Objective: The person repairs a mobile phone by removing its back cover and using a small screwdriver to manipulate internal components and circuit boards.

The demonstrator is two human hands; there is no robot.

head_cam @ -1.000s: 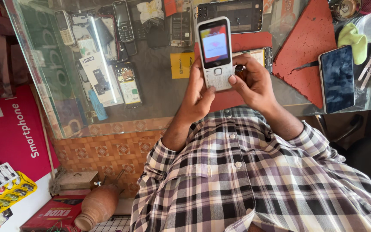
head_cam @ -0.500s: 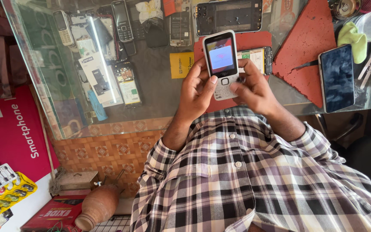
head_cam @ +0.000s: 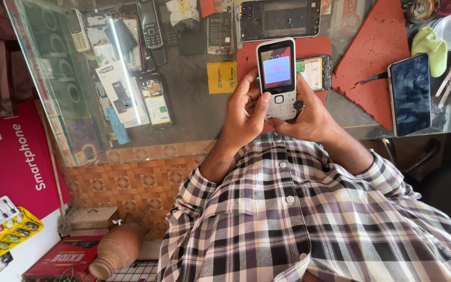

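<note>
White keypad phone (head_cam: 277,78), clasped by left hand (head_cam: 244,112), right hand (head_cam: 309,115)

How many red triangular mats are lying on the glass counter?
1. A red triangular mat lies on the glass counter, right of the white keypad phone in both hands; others may be hidden.

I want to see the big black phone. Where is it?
In the head view it lies face up at the right of the glass counter, beside the red triangular mat and under a green cloth.

Glass counter (head_cam: 194,120) w/ patterned orange tile front (head_cam: 131,183), daylight glare.
</note>
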